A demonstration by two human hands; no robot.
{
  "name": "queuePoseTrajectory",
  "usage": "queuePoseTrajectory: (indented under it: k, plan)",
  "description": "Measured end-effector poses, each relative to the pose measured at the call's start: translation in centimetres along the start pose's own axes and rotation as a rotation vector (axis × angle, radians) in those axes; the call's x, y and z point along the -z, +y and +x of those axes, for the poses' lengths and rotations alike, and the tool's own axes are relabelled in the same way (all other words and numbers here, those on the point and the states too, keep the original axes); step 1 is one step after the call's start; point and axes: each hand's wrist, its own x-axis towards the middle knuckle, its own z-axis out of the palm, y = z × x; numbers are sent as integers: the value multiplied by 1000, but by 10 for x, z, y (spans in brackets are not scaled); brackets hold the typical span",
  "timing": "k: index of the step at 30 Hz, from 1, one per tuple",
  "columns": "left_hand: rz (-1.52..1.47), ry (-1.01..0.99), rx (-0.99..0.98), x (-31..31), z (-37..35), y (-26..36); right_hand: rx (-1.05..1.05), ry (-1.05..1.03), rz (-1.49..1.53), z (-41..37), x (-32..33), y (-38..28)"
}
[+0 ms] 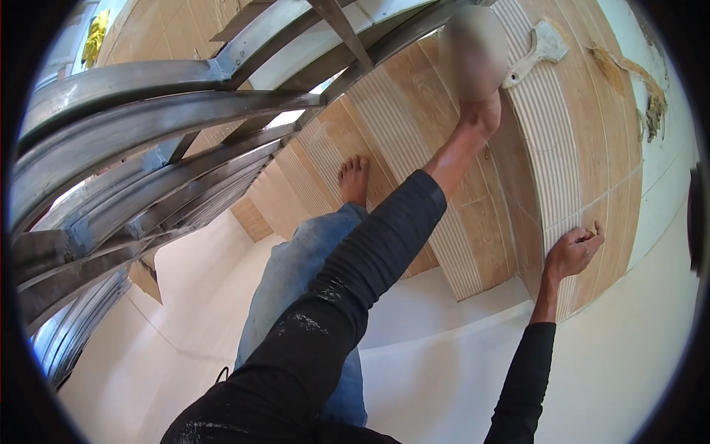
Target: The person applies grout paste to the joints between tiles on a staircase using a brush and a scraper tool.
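Observation:
My left hand (pixel 475 63) is over the upper stair tread, at the far end of a dark, dust-marked sleeve. A blur covers its fingers. Right beside it lies a flat, brush-like tool (pixel 536 53) with a pale handle, a hole in the handle end and a flared head. Lower on the same tread, my right hand (pixel 573 253) rests by the ribbed strip (pixel 551 148) with its fingers curled in. I cannot tell whether anything is inside them. The tread (pixel 603 166) has a wood-look tile surface.
A metal railing (pixel 170 111) runs along the left side of the stairs. Lower steps (pixel 414 96) descend leftward, with a bare foot (pixel 354 180) on one. Brown debris (pixel 654 111) lies along the tread's wall side. Something yellow (pixel 95 37) shows at the upper left.

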Motion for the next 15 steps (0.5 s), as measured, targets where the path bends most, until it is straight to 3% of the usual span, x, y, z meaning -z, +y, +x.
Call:
queuePoseTrajectory:
  k: [10, 12, 14, 15]
  plan:
    - [118, -26, -97, 10, -11, 0, -22, -17, 4, 0, -4, -3]
    - [-245, -146, 369, 40, -1, -17, -27, -36, -9, -1, 1, 1]
    - [-306, -130, 515, 45, 8, -113, -4, -14, 8, 0, -3, 3]
    - [-304, -143, 504, 34, 15, -111, -11, -1, 15, 3, -6, 0]
